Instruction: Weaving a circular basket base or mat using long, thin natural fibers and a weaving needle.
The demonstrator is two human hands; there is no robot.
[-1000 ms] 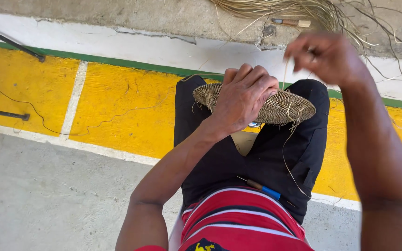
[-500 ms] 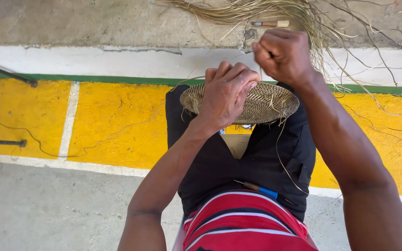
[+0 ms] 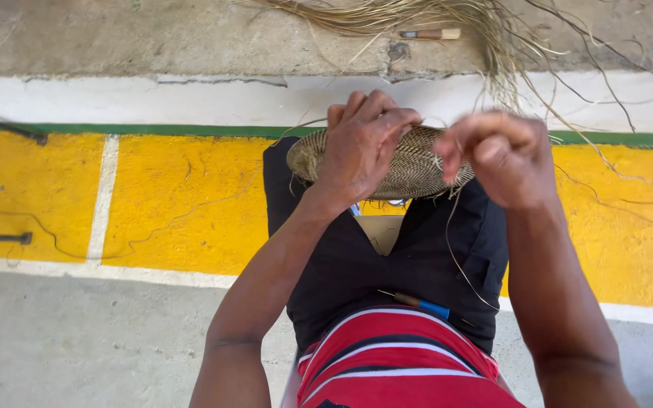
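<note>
Straw-coloured woven disc (image 3: 410,162) rests on our knees, our left hand (image 3: 364,143) clamped over it, right hand (image 3: 496,155) fingers pinching a thin strand (image 3: 459,249). Too sharp a tug might snap that fibre.

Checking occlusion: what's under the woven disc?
The woven disc rests on the knees in black trousers; yellow floor shows beyond. The left hand covers its left part.

Left hand (image 3: 360,147) hides much of the woven disc (image 3: 417,162).
</note>
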